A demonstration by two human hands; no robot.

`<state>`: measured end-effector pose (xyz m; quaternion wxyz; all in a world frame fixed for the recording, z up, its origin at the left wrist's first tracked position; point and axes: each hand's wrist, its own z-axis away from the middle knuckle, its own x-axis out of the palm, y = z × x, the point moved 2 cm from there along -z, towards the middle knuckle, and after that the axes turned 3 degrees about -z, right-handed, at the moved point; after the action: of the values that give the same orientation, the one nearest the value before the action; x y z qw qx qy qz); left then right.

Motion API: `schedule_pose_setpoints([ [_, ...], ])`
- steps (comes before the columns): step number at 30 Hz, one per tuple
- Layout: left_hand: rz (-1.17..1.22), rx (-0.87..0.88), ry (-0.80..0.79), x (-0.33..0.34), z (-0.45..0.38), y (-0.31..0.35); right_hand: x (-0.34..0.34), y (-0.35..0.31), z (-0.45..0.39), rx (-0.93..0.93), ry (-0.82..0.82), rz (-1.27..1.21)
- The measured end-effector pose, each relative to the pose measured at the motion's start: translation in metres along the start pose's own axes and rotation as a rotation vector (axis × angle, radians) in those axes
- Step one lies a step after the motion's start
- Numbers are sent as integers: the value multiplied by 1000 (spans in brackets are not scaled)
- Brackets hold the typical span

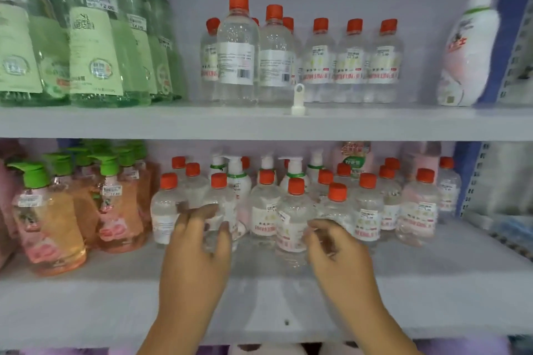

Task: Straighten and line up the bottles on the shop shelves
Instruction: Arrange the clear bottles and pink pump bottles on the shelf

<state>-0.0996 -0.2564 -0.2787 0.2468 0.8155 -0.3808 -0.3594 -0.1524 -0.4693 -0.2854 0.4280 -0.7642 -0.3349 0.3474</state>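
Several small clear bottles with red caps stand in a loose, uneven cluster on the lower shelf point(86, 291). My left hand point(199, 245) grips one clear red-capped bottle point(220, 202) at the front left of the cluster, with the thumb on its right side. My right hand point(337, 253) has its fingers curled against the right side of the front centre bottle point(291, 219); blur hides the exact contact. It covers the lower part of another red-capped bottle point(336, 199) behind it. On the upper shelf point(115, 121), more clear red-capped bottles point(352, 63) stand in a row, two taller ones point(238, 52) in front.
Green bottles point(92, 46) fill the upper shelf's left. Orange pump bottles with green tops point(49, 210) stand at the lower left. White pump bottles point(236, 176) sit behind the clear cluster. A white-pink bottle point(470, 52) leans at the upper right. A small white clip point(298, 101) stands on the upper shelf edge.
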Motion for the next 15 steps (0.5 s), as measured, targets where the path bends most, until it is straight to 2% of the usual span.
schedule_pose_setpoints([
  [2,232,-17,-97,28,17,27,-34,10,-9,6,126,-49],
  [4,311,-32,-211,60,29,49,-66,25,-23,30,216,-55],
  [7,317,-60,-304,105,45,72,-110,56,-46,67,292,11],
  [10,196,-20,-244,129,56,96,-152,90,-79,83,377,129],
  [13,-31,-27,-150,149,58,115,-185,115,-116,207,244,282],
  [15,-198,-95,-140,165,58,123,-194,120,-129,252,111,220],
])
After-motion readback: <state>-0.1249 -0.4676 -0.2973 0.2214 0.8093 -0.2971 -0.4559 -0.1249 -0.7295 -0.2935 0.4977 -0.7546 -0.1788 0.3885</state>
